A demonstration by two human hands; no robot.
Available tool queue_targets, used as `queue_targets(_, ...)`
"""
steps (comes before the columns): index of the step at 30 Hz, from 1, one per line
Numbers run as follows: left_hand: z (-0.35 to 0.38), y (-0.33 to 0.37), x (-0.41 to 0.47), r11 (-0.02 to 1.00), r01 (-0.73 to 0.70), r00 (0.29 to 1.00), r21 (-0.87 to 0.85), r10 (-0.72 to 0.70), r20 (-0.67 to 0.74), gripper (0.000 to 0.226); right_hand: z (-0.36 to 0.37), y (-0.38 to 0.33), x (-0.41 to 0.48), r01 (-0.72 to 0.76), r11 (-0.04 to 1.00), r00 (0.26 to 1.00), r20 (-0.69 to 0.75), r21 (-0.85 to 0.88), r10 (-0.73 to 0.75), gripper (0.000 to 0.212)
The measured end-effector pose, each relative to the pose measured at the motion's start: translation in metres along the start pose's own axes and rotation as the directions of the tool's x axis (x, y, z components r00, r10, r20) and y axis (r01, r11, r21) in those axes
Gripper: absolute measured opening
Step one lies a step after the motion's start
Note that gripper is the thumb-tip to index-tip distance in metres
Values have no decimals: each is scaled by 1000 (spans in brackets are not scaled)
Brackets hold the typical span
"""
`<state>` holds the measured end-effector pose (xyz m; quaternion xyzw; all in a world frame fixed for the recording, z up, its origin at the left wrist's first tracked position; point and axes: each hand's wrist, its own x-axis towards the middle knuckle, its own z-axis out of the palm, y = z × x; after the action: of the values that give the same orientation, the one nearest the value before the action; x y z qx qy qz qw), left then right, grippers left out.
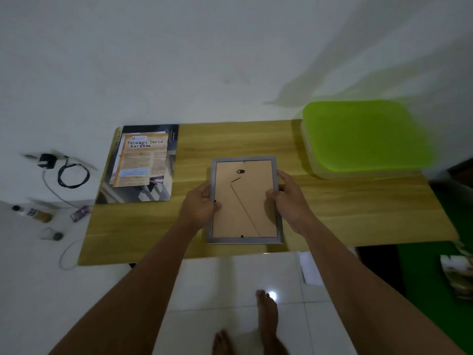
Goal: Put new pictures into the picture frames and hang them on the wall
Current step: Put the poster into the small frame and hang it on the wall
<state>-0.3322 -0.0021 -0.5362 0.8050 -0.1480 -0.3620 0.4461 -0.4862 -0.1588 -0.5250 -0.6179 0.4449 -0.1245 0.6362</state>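
Observation:
A grey picture frame [245, 201] is back side up over the wooden table [345, 206], showing its brown backing board, a black hanger and a stand leg. My left hand [201, 204] grips the frame's left edge, thumb on the backing. At the right edge, my right hand [289, 198] holds the frame as well. A printed sheet [139, 162] with orange and dark areas and a headline lies flat at the table's back left.
A container with a lime green lid [363, 137] sits at the table's back right, against the white wall. On the floor at left lie a charger with cable [64, 170] and small bottles [35, 213]. My bare feet [266, 321] stand on white tiles.

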Motion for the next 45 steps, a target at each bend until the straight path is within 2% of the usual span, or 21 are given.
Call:
queue_targets(2, 6, -5, 6, 995, -33, 999, 89, 35, -23, 58, 0, 4, 6, 23, 999, 1000, 1, -48, -23, 49)
queue_targets(5, 15, -12, 15, 979, -53, 997, 196, 64, -51, 63, 6, 16, 24, 78, 977, 997, 32, -197, -73, 58)
queue_targets(8, 24, -18, 24, 940, -79, 989, 333, 114, -89, 71, 11, 26, 37, 48, 916, 999, 28, -397, -40, 82)
queue_targets(10, 28, -22, 30, 921, -79, 986, 382, 128, -104, 68, 14, 31, 44, 30, 873, 1000, 17, -486, -25, 88)
queue_targets(14, 34, -32, 45, 902, -104, 980, 419, 164, -109, 49, 17, 40, 52, 48, 781, 998, 3, -622, -59, 79)
queue_targets(17, 36, -36, 51, 890, -85, 984, 448, 144, -101, 44, 19, 46, 51, 95, 727, 995, 36, -680, -96, 49)
queue_targets(19, 35, -38, 51, 833, -50, 988, 550, 124, -97, 52, 18, 52, 50, 154, 681, 987, 83, -716, -135, 37)
queue_targets(22, 30, -39, 49, 695, -47, 981, 717, 166, -96, 67, 12, 61, 51, 234, 565, 970, 155, -791, -186, 58)
queue_targets(25, 24, -39, 49, 641, -84, 983, 763, 181, -43, 76, 6, 67, 54, 291, 502, 954, 211, -814, -211, 62)
queue_targets(31, 20, -50, 48, 593, -172, 978, 786, 201, 63, 79, -5, 77, 59, 284, 515, 959, 236, -809, -158, 70)
queue_targets(33, 17, -56, 42, 553, -198, 977, 809, 177, 118, 90, -10, 78, 56, 266, 552, 964, 215, -791, -157, 68)
queue_targets(37, 11, -64, 35, 486, -221, 974, 846, 58, 221, 122, -15, 84, 50, 231, 622, 972, 152, -748, -179, 55)
queue_targets(42, 11, -65, 36, 465, -226, 971, 856, 33, 238, 125, -5, 81, 45, 195, 668, 959, -4, -718, -284, 26)
queue_targets(45, 9, -65, 39, 455, -225, 970, 862, 18, 243, 126, 6, 81, 46, 152, 666, 938, -106, -730, -331, 22)
